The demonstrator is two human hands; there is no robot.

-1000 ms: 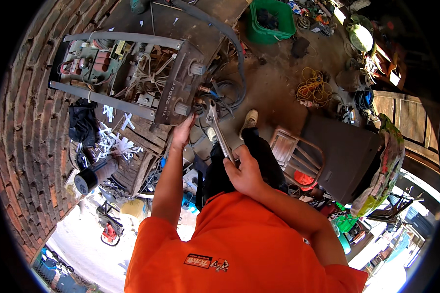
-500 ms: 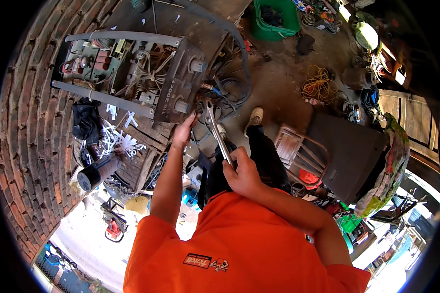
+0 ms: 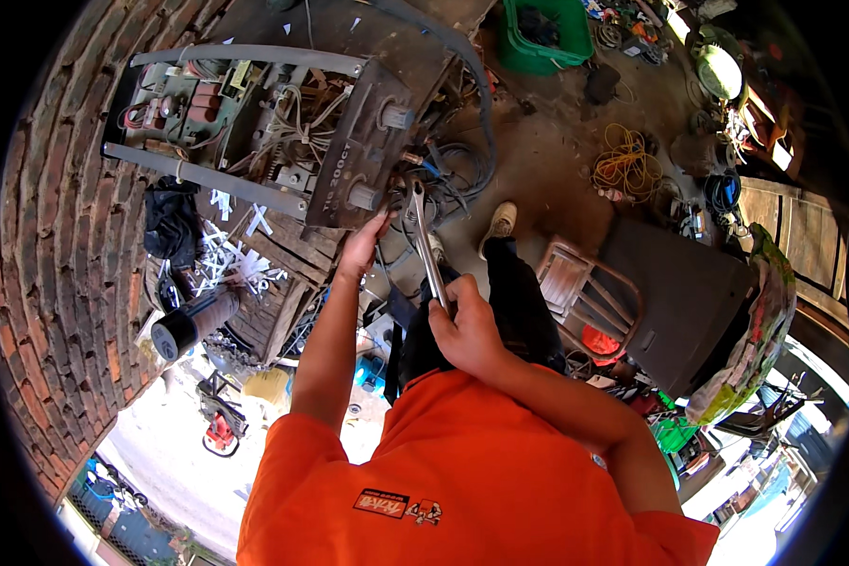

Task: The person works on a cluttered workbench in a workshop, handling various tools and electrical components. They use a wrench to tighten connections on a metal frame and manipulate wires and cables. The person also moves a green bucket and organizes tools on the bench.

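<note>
An opened welding machine (image 3: 241, 141) with wires and circuit boards showing lies on the left, its dark front panel (image 3: 349, 151) turned toward the middle. My left hand (image 3: 360, 247) is at the panel's lower corner, below a grey knob (image 3: 364, 196). Its fingers are curled and partly hidden, so what they grip cannot be made out. In my right hand (image 3: 467, 325) is a long silver wrench (image 3: 428, 247), with the fist closed round the handle. The wrench's head points up, close to the left fingertips and beside the panel. Near it is a cable plug (image 3: 415, 160).
White paper strips (image 3: 241, 264) and a dark spray can (image 3: 193, 325) lie below the machine, near a brick wall (image 3: 57, 255). A thick cable (image 3: 486, 113) curves past the panel. A wooden chair (image 3: 575, 283), a green bin (image 3: 542, 57) and a coil of yellow cord (image 3: 624, 160) stand to the right.
The scene has shifted slightly to the right in view. The wrench stands a little more upright, its head still beside the panel. Both hands keep nearly the same places.
</note>
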